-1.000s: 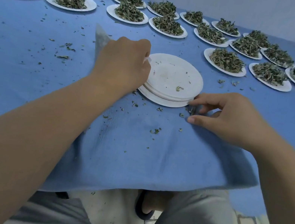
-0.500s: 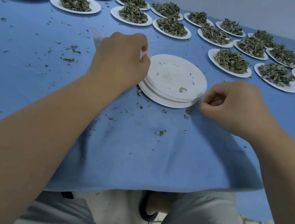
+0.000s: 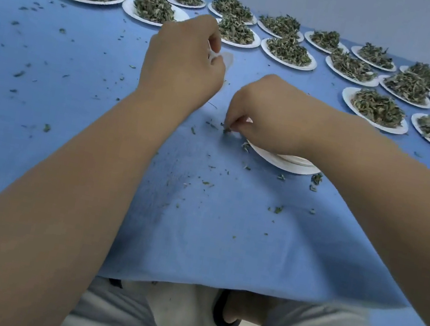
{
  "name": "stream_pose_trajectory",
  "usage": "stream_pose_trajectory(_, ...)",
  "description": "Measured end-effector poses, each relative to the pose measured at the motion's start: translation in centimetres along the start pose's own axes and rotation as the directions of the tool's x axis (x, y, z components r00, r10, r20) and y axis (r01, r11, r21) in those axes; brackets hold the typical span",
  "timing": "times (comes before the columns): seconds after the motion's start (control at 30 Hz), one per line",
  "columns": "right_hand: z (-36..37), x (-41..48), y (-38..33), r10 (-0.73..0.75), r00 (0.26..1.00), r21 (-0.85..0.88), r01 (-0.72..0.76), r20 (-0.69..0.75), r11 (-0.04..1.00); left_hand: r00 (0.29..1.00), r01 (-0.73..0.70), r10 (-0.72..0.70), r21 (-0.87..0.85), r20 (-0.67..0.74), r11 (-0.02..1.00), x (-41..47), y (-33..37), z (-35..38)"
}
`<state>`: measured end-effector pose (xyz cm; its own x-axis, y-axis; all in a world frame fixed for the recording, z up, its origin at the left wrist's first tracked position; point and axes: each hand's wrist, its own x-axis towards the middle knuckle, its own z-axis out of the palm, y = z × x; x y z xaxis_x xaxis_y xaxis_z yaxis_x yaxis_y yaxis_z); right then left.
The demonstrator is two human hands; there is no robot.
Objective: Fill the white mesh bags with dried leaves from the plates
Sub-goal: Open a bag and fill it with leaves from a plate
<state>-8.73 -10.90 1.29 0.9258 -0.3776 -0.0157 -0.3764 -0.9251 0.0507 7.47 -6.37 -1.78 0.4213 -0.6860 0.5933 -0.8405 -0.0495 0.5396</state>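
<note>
Plates of leaves (image 3: pixel 286 64) line the surface (image 3: pixel 46 104) from ten to two o'clock; empty plates (image 3: pixel 283 162) stacked at centre, crumbs (image 3: pixel 277 209) scattered around.

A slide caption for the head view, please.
Left hand holds mesh bag; right hand pinches leaf crumbs by stacked plates.

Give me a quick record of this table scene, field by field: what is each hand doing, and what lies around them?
Surface: blue cloth, strewn with leaf crumbs
Bag: left hand pinches a white mesh bag, mostly hidden behind the fingers
Picking: right hand pinches a leaf scrap at the cloth
Empties: stack of empty plates, partly hidden under the right wrist
Supply: plates of dried leaves in rows along the far side, all heaped
</note>
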Motion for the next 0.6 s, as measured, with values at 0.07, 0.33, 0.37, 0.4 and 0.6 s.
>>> stream_pose_trajectory(0.07,-0.1,0.0,0.9,0.021,0.997,-0.076,-0.016,0.069,0.997,1.0,-0.017,0.017,0.031,-0.006,0.999,0.1,0.0,0.1)
stream_pose_trajectory(0.33,-0.3,-0.8,1.0,0.077,0.997,-0.003,-0.077,0.03,0.997,0.999,-0.045,0.045,0.024,0.002,0.999,-0.1,0.2,0.3)
stream_pose_trajectory(0.37,-0.3,-0.7,0.6,0.078,0.995,0.031,-0.08,0.058,0.996,0.999,-0.041,0.041,0.02,0.003,0.999,-0.1,0.2,0.3)
stream_pose_trajectory(0.4,-0.3,-0.6,0.4,0.081,0.992,0.056,-0.087,0.101,0.995,0.999,-0.038,0.038,0.021,0.004,0.999,-0.1,0.2,0.3)
stream_pose_trajectory(0.6,-0.1,-1.4,0.8,0.103,0.975,0.079,-0.12,0.195,0.99,0.999,-0.046,0.046,0.02,0.003,0.999,0.0,0.1,0.4)
